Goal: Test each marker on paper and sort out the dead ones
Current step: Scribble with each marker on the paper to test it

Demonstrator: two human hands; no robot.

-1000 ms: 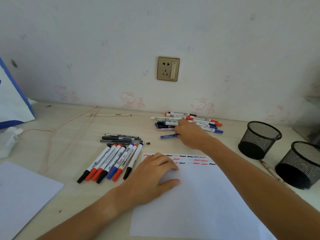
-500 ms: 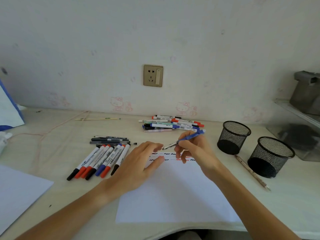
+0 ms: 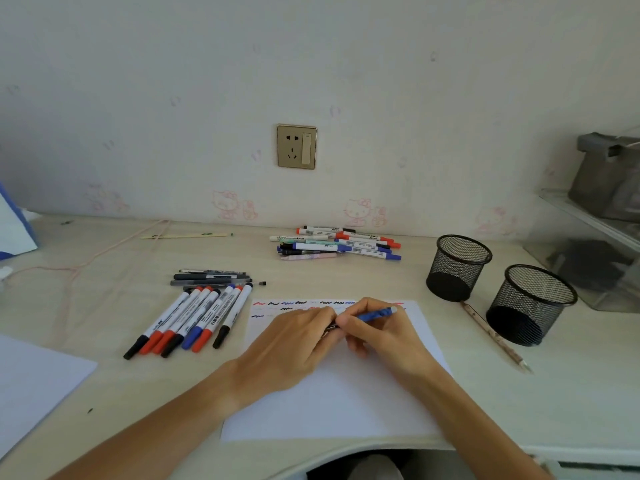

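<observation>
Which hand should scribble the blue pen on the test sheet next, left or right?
Right. The right hand already grips the blue pen by its barrel over the paper, just below the squiggles. The left hand only meets the pen's tip end, likely uncapping; better it steadies the sheet.

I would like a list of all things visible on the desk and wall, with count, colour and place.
paper: one, white, desk front, squiggles along far edge
blue pen: one, in right hand over paper
sorted markers: seven, white with black, red or blue caps, left of paper
dark pens: a few, grey-black, behind the sorted markers
marker pile: many, mixed colours, by the wall
mesh cups: two, black, right side
pencil: one, right of paper
second sheet: one, white, left edge
socket: one, gold, wall
left hand: at the pen's tip end
right hand: grips pen
</observation>
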